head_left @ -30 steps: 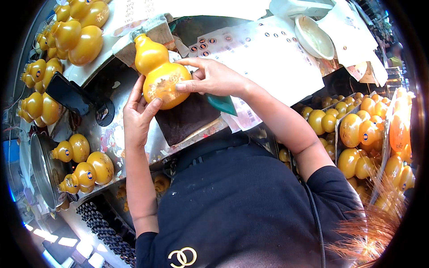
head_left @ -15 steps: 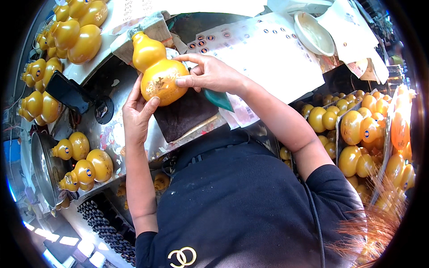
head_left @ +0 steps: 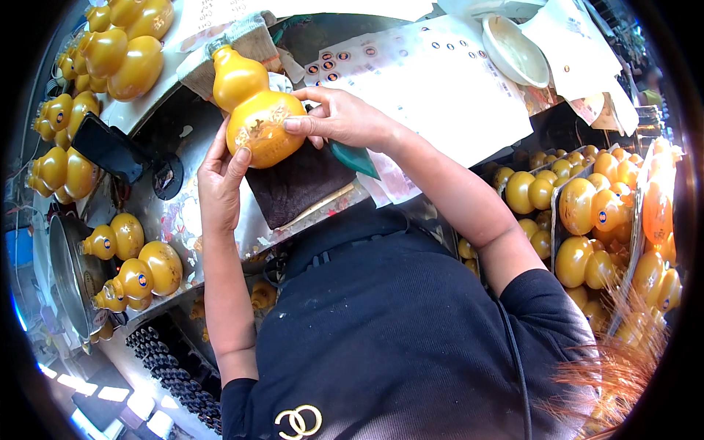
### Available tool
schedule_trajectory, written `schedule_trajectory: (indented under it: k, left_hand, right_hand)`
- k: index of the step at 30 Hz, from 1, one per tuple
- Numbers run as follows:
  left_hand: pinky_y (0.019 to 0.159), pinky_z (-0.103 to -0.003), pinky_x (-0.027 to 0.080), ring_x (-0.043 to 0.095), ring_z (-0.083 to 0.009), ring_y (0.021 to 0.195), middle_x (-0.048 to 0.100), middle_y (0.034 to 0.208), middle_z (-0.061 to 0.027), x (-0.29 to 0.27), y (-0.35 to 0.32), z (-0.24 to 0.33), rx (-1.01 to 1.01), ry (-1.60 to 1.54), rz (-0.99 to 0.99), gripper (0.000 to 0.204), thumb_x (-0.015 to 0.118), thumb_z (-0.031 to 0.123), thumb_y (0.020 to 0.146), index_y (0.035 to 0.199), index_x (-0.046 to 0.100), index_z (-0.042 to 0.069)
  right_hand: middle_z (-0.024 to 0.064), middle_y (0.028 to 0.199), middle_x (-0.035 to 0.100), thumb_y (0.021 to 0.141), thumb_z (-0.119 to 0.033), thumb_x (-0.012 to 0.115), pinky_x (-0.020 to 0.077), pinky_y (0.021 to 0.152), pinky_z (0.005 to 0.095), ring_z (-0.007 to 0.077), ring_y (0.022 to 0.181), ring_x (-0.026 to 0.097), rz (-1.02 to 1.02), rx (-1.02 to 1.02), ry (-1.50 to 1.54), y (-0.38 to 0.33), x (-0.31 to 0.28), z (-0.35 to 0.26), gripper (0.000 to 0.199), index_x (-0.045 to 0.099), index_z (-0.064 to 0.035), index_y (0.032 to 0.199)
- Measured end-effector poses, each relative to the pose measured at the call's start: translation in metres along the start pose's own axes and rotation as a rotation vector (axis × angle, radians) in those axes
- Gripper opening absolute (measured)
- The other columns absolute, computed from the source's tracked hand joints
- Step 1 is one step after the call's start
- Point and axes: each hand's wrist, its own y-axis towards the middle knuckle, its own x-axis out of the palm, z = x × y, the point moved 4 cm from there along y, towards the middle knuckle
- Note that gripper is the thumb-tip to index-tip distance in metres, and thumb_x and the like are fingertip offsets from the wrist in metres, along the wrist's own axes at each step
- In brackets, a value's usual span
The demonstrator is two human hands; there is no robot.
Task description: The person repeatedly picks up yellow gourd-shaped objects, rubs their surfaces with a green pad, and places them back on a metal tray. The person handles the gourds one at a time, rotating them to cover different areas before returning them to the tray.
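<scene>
A glossy yellow gourd-shaped bottle [head_left: 246,82] is held tilted over a dark brown cloth [head_left: 304,183], its clear neck pointing up and left. My left hand [head_left: 218,180] supports the round base, with the thumb on the near side. On the bottle's right side, my right hand [head_left: 334,117] grips it, its thumb pressed against the front beside a decorated patch and the forefinger laid along the top. A green, flat, pointed piece [head_left: 353,160] shows below my right wrist; whether my fingers touch it I cannot tell. Behind the neck lies a folded grey cloth [head_left: 253,40].
White sheets with small round stickers [head_left: 433,88] cover the back right, beside a white bowl [head_left: 515,53]. A phone on a stand [head_left: 110,150] is at left. More gourd bottles [head_left: 132,67] stand along the left, and several [head_left: 577,205] fill racks at right.
The bottle and both hands have shifted very slightly left and up in the picture, as have the nearby things. The bottle is turned a little, and the grip looks the same.
</scene>
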Motion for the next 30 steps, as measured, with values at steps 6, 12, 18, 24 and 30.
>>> schedule_trajectory:
  k: [6,12,18,24,30]
  left_hand:
    - [0.106,-0.032,0.036,0.048,-0.0166,0.124,0.048,0.136,-0.0087,0.001,-0.001,-0.001,0.022,-0.025,-0.013,0.064,0.067,0.025,0.089,0.141,0.038,-0.001]
    - [0.105,-0.033,0.037,0.049,-0.0192,0.123,0.048,0.136,-0.0125,0.000,0.001,-0.001,0.017,-0.036,0.021,0.075,0.073,0.027,0.084,0.142,0.036,-0.003]
    - [0.106,-0.032,0.036,0.048,-0.0167,0.124,0.049,0.135,-0.0093,0.001,0.000,0.001,0.004,-0.022,-0.006,0.076,0.072,0.035,0.084,0.141,0.038,-0.001]
    - [0.103,-0.030,0.037,0.048,-0.0165,0.122,0.051,0.133,-0.0091,-0.003,0.000,0.003,0.034,0.215,-0.013,0.079,0.071,0.042,0.083,0.140,0.039,-0.002]
    - [0.099,-0.032,0.043,0.053,-0.0201,0.119,0.051,0.131,-0.0129,-0.004,0.002,0.004,0.045,0.141,-0.023,0.081,0.076,0.028,0.080,0.143,0.035,-0.002]
  right_hand:
    - [0.0024,0.069,0.061,0.078,-0.052,0.073,0.0458,0.062,0.0213,0.0076,0.063,0.058,-0.009,0.003,0.014,0.000,-0.001,0.001,0.083,0.046,0.0049,0.132]
    - [0.0020,0.069,0.060,0.078,-0.053,0.072,0.0454,0.062,0.0215,0.0072,0.062,0.057,0.005,0.014,0.030,0.000,0.001,-0.001,0.082,0.046,0.0046,0.131]
    - [0.0022,0.070,0.061,0.077,-0.052,0.074,0.0465,0.061,0.0217,0.0074,0.062,0.058,0.008,0.001,0.047,0.000,0.000,0.002,0.082,0.047,0.0042,0.129]
    - [0.0031,0.068,0.063,0.077,-0.048,0.075,0.0477,0.059,0.0226,0.0083,0.061,0.060,0.002,-0.034,0.047,0.004,0.001,0.008,0.077,0.048,0.0043,0.127]
    - [0.0038,0.067,0.063,0.076,-0.045,0.077,0.0479,0.060,0.0228,0.0087,0.061,0.061,0.012,-0.051,0.026,0.003,0.001,0.007,0.075,0.048,0.0042,0.126]
